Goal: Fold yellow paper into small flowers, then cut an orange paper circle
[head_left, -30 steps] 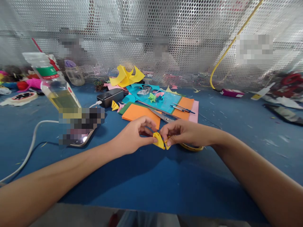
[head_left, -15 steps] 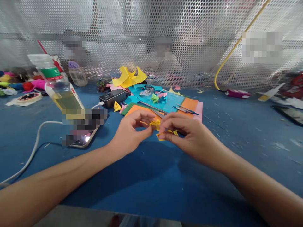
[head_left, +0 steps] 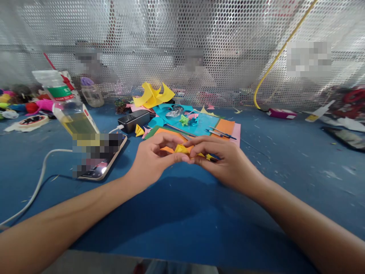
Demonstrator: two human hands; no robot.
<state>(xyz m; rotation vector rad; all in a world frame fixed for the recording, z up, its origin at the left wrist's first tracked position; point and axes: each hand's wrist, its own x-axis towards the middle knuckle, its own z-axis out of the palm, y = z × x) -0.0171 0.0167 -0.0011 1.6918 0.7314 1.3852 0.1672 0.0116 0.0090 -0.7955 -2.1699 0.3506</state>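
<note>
Nearest you, your forearms reach in over the near edge of the blue counter (head_left: 182, 228), probably so both hands can work close in front of you. Your left hand (head_left: 151, 156) has its grip narrowed on the small folded yellow paper (head_left: 181, 148), which sits between your hands, raised off the counter. Your right hand (head_left: 222, 154) meets it from the right, grip also pinched on yellow; whether that is one piece or two, you cannot tell from here. Paired fingertips likely steady so small a thing.

Left of your hands lies a phone (head_left: 98, 174), with a bottle (head_left: 74, 121) at its far side. Just beyond your fingers, orange sheets (head_left: 162, 133) lie stacked, perhaps kept within easy reach, and two pens (head_left: 222, 133) rest on paper to the right. Farther, a yellow cut-out (head_left: 154, 97) stands in front of the perforated screen (head_left: 159, 38).
</note>
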